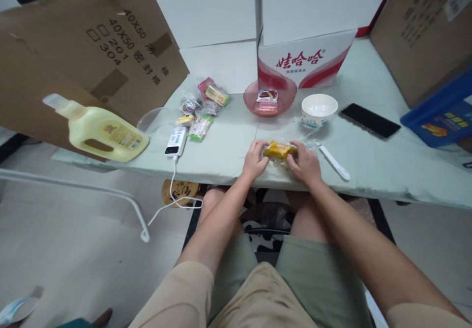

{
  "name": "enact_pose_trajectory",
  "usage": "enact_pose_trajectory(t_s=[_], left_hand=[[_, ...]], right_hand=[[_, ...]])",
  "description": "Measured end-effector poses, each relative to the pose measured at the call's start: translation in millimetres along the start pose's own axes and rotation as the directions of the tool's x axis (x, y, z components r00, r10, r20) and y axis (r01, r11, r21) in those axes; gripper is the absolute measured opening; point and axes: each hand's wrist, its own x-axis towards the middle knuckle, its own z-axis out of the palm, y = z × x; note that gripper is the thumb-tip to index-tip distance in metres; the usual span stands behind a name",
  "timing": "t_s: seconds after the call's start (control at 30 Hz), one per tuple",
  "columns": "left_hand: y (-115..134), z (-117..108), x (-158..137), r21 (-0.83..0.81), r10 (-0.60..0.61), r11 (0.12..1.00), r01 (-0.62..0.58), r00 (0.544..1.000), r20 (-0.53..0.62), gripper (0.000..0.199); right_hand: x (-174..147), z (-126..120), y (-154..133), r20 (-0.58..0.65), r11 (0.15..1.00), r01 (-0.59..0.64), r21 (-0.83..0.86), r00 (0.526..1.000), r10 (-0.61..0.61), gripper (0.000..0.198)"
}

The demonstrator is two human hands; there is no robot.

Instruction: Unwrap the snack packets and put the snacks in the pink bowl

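A yellow packaged snack (279, 150) lies at the front of the table, with clear plastic film around it. My left hand (255, 160) grips its left end, fingers curled against the wrapper. At the other end, my right hand (304, 163) pinches it between thumb and fingers. Just right of that hand rests a white-handled utility knife or peeler (334, 162), its exact kind unclear. Behind it stands a white paper bowl (319, 110). A pink translucent bowl (250, 103) farther back holds a few wrapped snacks (267, 97).
Several wrapped snacks (201, 128) lie left of centre, near a white power bank (176, 141) with a cable hanging off the edge. A yellow jug (106, 134) stands at left. A black phone (369, 120) lies right. Cardboard boxes (88, 57) wall the back and sides.
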Motion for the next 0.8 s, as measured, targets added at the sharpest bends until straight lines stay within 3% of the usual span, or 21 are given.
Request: enact_pose_trajectory(t_s=[0.23, 0.37, 0.47, 0.57, 0.67, 0.8], left_hand=[[-1, 5, 3, 0.028, -0.157, 0.986, 0.166, 0.967, -0.200, 0.027], [3, 9, 5, 0.124, -0.205, 0.967, 0.223, 0.968, -0.147, 0.022], [6, 10, 6, 0.214, -0.213, 0.950, 0.228, 0.973, -0.089, 0.035], [6, 9, 8, 0.261, -0.233, 0.932, 0.253, 0.967, -0.107, 0.046], [4, 9, 9, 0.280, -0.269, 0.912, 0.298, 0.953, -0.139, 0.050], [3, 10, 9, 0.287, -0.278, 0.906, 0.311, 0.949, -0.149, 0.047]], right_hand=[[3, 2, 8, -0.136, 0.989, -0.124, 0.077, 0.982, 0.134, 0.026], [3, 0, 7, -0.143, 0.983, -0.100, 0.154, 0.982, 0.123, 0.019], [2, 0, 7, -0.167, 0.958, -0.118, 0.262, 0.972, 0.166, 0.019], [1, -2, 9, -0.182, 0.888, -0.161, 0.431, 0.948, 0.261, 0.029], [-1, -15, 13, -0.184, 0.853, -0.137, 0.503, 0.948, 0.260, 0.033], [-7, -52, 17, -0.216, 0.897, -0.108, 0.428, 0.952, 0.217, 0.026]])
